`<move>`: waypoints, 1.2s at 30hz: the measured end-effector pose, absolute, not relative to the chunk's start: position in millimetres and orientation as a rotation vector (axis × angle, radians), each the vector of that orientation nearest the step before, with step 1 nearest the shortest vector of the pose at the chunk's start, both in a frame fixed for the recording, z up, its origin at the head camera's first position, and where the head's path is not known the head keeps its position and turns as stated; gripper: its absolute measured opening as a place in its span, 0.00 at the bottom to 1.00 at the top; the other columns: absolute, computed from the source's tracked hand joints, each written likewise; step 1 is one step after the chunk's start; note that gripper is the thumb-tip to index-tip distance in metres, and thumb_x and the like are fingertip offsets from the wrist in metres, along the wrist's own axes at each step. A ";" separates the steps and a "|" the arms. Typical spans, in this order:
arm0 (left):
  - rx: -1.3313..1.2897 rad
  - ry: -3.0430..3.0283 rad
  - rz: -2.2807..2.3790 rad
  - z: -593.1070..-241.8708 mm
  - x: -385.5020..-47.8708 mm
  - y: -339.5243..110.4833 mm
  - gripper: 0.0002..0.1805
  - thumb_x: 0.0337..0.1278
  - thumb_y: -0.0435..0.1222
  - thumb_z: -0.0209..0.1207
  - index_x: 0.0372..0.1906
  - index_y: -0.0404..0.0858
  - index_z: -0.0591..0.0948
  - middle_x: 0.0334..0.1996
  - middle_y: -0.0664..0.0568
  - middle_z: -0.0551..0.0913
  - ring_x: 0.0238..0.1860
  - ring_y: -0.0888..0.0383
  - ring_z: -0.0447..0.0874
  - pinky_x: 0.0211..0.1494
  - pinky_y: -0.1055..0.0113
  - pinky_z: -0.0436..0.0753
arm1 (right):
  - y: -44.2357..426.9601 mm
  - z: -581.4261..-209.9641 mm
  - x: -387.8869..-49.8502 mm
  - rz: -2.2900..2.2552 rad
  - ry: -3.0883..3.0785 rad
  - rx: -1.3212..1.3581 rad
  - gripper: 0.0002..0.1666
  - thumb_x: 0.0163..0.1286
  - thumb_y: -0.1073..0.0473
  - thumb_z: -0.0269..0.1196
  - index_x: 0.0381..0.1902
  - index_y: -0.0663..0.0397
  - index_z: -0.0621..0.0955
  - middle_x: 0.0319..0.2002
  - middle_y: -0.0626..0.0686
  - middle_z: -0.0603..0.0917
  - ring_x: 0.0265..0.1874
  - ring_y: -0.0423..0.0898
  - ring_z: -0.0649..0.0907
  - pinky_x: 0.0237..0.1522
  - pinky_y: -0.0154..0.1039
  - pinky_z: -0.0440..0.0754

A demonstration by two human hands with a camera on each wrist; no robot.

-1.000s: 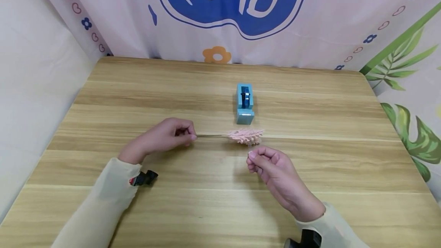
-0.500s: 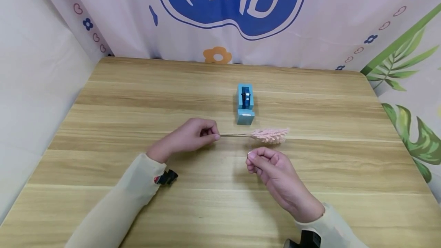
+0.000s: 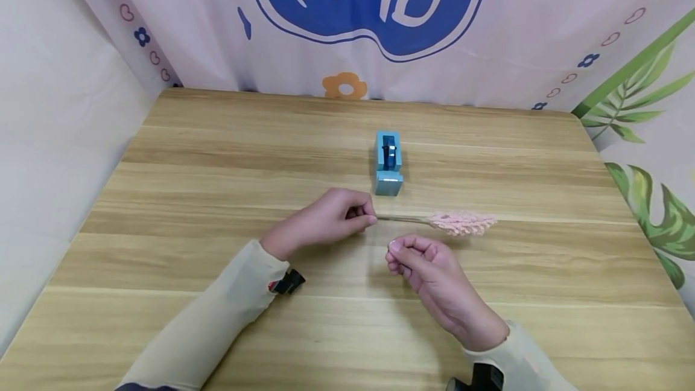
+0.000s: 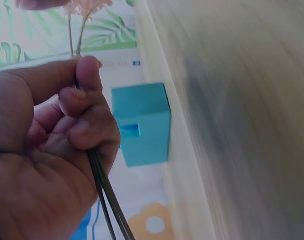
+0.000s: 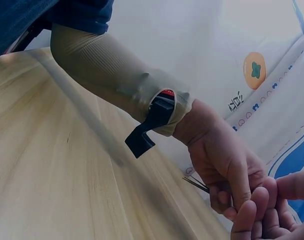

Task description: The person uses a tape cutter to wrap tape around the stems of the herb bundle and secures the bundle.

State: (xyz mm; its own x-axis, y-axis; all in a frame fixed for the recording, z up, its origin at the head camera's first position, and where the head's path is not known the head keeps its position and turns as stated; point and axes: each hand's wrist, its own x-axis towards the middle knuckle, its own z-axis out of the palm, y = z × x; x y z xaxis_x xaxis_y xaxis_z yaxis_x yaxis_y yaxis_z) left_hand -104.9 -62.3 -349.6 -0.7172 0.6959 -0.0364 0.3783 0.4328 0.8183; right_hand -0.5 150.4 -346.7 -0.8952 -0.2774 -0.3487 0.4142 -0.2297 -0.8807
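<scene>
My left hand pinches the thin stems of a pink dried-look flower sprig, held level above the table with its head pointing right. In the left wrist view the lower stems run on below the curled fingers. My right hand is just nearer and to the right, thumb against forefinger on a small clear bit of tape, mostly hidden by the fingertips. A blue tape dispenser stands beyond the hands. In the right wrist view both hands are close together.
The wood-grain table ends at a white printed curtain at the back. A white sheet hangs on the left and a leaf-patterned cloth on the right. Each wrist wears a black camera mount.
My left hand has moved right with the flower sprig, so its stems now lie near the right fingertips and its head sticks out past them. My right hand has stayed nearly still.
</scene>
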 end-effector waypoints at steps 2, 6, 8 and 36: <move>0.930 2.328 1.177 -347.7 -103.0 -58.8 0.08 0.72 0.32 0.62 0.35 0.32 0.84 0.25 0.53 0.81 0.28 0.65 0.73 0.34 0.73 0.75 | 150.2 -347.5 -0.7 -2.158 1.600 0.169 0.06 0.78 0.66 0.59 0.40 0.52 0.82 0.37 0.44 0.86 0.40 0.37 0.84 0.50 0.30 0.84; 0.961 2.357 1.155 -342.8 -98.2 -54.3 0.07 0.72 0.32 0.63 0.35 0.33 0.84 0.25 0.53 0.81 0.28 0.65 0.73 0.34 0.73 0.75 | 150.1 -348.5 -0.7 -2.155 1.601 0.181 0.06 0.78 0.66 0.59 0.40 0.53 0.81 0.37 0.44 0.86 0.40 0.37 0.83 0.50 0.30 0.84; 0.970 2.375 1.147 -340.1 -95.8 -52.8 0.07 0.71 0.32 0.63 0.35 0.33 0.85 0.25 0.53 0.81 0.28 0.64 0.73 0.34 0.73 0.75 | 150.3 -348.7 -0.5 -2.154 1.604 0.181 0.05 0.78 0.66 0.59 0.40 0.53 0.81 0.37 0.44 0.86 0.40 0.37 0.83 0.50 0.30 0.84; 1.035 2.388 1.174 -324.2 -79.0 -48.5 0.06 0.72 0.31 0.62 0.35 0.38 0.85 0.26 0.55 0.79 0.28 0.65 0.71 0.33 0.74 0.73 | 150.0 -353.0 -1.4 -2.170 1.624 0.184 0.07 0.78 0.66 0.59 0.40 0.52 0.81 0.35 0.43 0.86 0.39 0.37 0.83 0.48 0.30 0.84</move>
